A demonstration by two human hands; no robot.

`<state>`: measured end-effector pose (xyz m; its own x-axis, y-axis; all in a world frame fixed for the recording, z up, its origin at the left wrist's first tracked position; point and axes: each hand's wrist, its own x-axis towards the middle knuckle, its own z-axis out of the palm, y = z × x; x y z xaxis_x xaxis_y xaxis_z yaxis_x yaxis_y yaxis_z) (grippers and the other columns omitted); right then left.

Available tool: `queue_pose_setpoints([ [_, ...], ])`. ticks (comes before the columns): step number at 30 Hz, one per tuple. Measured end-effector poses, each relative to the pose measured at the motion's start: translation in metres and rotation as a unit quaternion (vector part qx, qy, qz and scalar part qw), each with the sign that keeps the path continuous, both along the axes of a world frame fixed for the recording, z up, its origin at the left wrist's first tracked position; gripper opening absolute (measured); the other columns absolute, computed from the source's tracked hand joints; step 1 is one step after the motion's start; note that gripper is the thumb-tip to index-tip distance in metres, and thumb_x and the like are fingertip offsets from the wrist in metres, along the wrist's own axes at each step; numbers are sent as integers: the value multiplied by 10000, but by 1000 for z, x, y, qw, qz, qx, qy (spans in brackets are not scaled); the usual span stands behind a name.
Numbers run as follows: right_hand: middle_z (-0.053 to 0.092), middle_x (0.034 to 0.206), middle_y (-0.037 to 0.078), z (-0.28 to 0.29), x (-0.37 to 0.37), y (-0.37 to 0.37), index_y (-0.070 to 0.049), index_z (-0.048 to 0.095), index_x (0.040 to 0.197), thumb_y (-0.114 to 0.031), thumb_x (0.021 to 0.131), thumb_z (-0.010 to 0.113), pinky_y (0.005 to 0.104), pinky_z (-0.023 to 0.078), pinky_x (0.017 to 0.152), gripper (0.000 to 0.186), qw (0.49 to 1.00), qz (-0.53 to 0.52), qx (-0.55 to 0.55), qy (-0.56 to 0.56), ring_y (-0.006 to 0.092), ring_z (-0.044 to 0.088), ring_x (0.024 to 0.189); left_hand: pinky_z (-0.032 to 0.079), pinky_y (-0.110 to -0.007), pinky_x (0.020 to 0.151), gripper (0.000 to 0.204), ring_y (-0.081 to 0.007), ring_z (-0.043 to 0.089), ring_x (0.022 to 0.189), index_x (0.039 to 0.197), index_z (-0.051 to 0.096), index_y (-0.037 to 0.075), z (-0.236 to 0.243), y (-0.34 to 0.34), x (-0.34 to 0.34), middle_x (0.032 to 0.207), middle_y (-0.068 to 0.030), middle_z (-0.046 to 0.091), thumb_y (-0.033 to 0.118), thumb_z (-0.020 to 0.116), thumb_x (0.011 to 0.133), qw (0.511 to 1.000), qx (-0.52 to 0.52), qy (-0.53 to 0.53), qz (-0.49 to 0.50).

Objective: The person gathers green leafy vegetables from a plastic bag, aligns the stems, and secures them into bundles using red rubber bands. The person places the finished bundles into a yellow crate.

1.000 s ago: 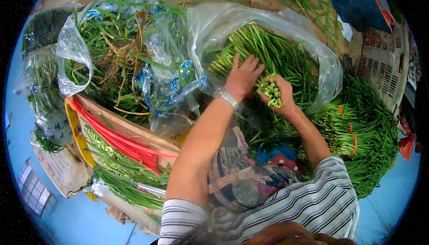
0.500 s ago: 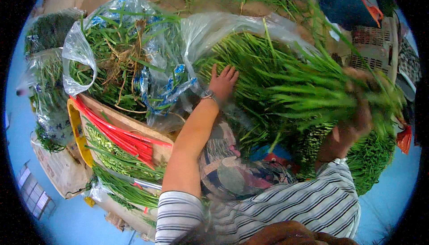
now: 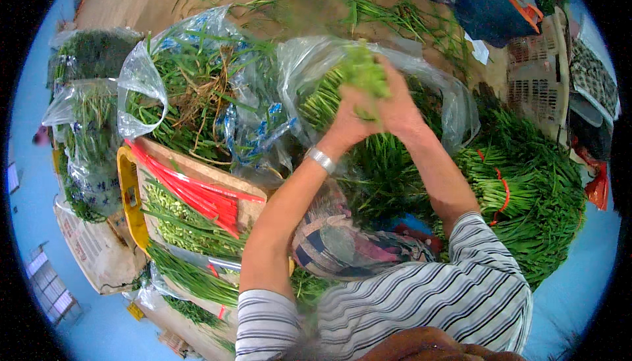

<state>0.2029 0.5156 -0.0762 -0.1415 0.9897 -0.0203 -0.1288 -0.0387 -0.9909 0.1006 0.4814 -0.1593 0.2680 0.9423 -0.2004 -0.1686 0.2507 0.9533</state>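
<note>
Both my hands are closed round a bunch of long green stalks (image 3: 366,68), its pale cut ends up and blurred by motion. My left hand (image 3: 354,116), with a silvery wristband below it, grips from the left. My right hand (image 3: 397,101) wraps the bunch from the right. Beneath them a clear plastic bag (image 3: 464,107) lies open, with loose greens (image 3: 319,104) inside. To the right, tied greens (image 3: 487,193) with red bands rest on a large leafy heap (image 3: 550,213).
At left, another bag holds greens and dry roots (image 3: 204,91). Red strips (image 3: 197,193) lie on a board over a yellow-rimmed crate (image 3: 127,193) of cut stalks. A grey slotted crate (image 3: 536,87) stands far right. Loose blades (image 3: 401,15) litter the brown floor.
My right hand has swung the stalks from the right to the middle and turned them cut ends up. My left hand has left the bagged greens and joined it. Tied greens at right show now.
</note>
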Motion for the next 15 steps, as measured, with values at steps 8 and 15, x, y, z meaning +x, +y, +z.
queue_pose_setpoints([
  [8,557,1199,132,-179,21,-16,-58,483,1255,-238,866,558,373,412,919,436,965,69,-41,-250,311,530,1084,504,-323,741,468,-178,607,821,1098,568,34,34,-15,-38,961,-67,624,-33,694,652,968,-176,-60,168],
  [15,403,1333,174,-246,43,-125,-63,392,1314,-299,854,555,413,370,972,542,730,393,80,-554,347,441,1185,426,-320,680,632,-165,505,701,1262,404,58,151,0,-69,792,-26,515,101,636,675,942,-8,-214,258],
])
